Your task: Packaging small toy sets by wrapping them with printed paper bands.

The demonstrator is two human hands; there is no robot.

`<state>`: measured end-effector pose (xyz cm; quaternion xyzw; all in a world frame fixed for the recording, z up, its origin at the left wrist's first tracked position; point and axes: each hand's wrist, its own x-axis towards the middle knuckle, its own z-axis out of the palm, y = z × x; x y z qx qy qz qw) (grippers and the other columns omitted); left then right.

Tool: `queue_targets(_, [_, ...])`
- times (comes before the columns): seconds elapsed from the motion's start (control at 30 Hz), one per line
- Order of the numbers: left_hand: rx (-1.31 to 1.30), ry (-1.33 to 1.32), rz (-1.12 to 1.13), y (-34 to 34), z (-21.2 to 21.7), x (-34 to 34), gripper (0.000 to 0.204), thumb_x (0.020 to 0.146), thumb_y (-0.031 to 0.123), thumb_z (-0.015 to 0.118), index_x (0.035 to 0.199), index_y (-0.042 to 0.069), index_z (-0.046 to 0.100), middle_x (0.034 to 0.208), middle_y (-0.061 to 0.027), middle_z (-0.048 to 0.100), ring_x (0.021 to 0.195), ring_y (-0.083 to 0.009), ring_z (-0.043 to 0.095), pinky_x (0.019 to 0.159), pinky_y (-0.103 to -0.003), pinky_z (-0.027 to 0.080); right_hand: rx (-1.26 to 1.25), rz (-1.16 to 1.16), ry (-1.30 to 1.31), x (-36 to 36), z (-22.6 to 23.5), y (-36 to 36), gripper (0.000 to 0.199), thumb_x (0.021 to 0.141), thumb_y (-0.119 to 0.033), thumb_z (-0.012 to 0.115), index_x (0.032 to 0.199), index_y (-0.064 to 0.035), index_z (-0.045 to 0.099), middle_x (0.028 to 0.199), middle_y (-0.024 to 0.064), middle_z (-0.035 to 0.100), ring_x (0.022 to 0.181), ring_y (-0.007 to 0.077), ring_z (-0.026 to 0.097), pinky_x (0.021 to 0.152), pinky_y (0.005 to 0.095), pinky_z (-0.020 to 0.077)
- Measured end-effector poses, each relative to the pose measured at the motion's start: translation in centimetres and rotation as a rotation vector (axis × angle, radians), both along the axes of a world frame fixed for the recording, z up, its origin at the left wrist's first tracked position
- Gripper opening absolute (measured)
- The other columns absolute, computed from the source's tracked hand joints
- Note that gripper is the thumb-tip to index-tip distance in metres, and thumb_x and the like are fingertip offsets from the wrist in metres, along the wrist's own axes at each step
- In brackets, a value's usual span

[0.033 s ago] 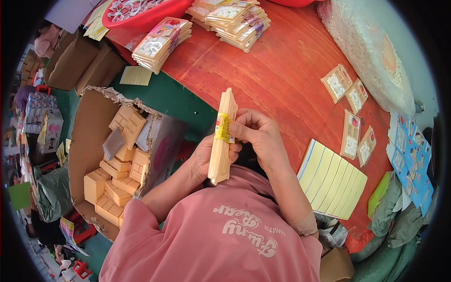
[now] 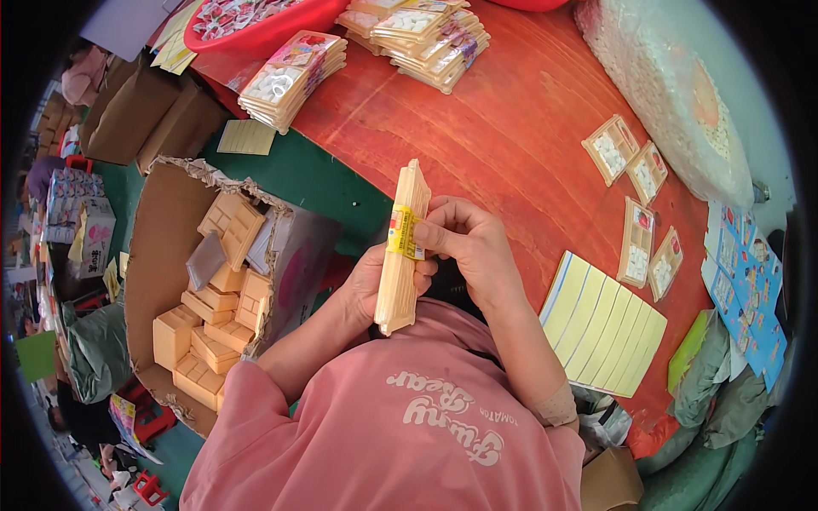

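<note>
A cream plastic tray pack [image 2: 396, 289], seen edge-on, stands upright in front of my chest; whether it is one tray or several pressed together I cannot tell. My left hand [image 2: 368, 281] is closed around its lower part, with some fingers hidden behind it. A yellow printed label [image 2: 402, 230] wraps over the pack's edge. My right hand [image 2: 464, 243] pinches the label's right end, its thumb pressed on it and the other fingers curled.
Left of me, a torn cardboard box [image 2: 158, 221] holds several cream trays [image 2: 200, 375]. On the red table [image 2: 503, 111] lie filled tray stacks [image 2: 281, 85], small trays with white pieces [image 2: 635, 243], yellow label sheets [image 2: 601, 328], a red basin [image 2: 264, 34] and a large clear bag [image 2: 673, 85].
</note>
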<state>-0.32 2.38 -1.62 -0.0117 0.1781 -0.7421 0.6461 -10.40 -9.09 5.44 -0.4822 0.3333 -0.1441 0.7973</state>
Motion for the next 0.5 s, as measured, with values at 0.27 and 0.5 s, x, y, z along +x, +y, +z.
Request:
queue_targets(0.27, [0.126,-0.585,0.126,-1.0,1.1,0.1,0.033,0.089,0.022,0.056,0.114,0.001,0.050,0.101,-0.0091,0.062,0.090,-0.0191,0.062,0.082,-0.035,0.052,-0.239,-0.135,0.029,-0.7,-1.8,-1.4,0.041,0.077,-0.010,0.071,0.109,-0.0009,0.047,0.092,0.0053,0.059,0.079,0.0115,0.058,0.062,0.0215,0.0466])
queue_targets(0.5, [0.291,-1.109,0.319,-7.1,4.7,2.2,0.023,0.087,0.016,0.063,0.099,0.000,0.052,0.089,-0.0072,0.062,0.076,-0.0129,0.062,0.069,-0.029,0.052,-0.407,0.018,0.027,-1.6,2.2,-4.3,0.035,0.086,-0.009,0.062,0.115,0.0045,0.047,0.093,0.0105,0.064,0.082,0.0106,0.062,0.066,0.0241,0.0501])
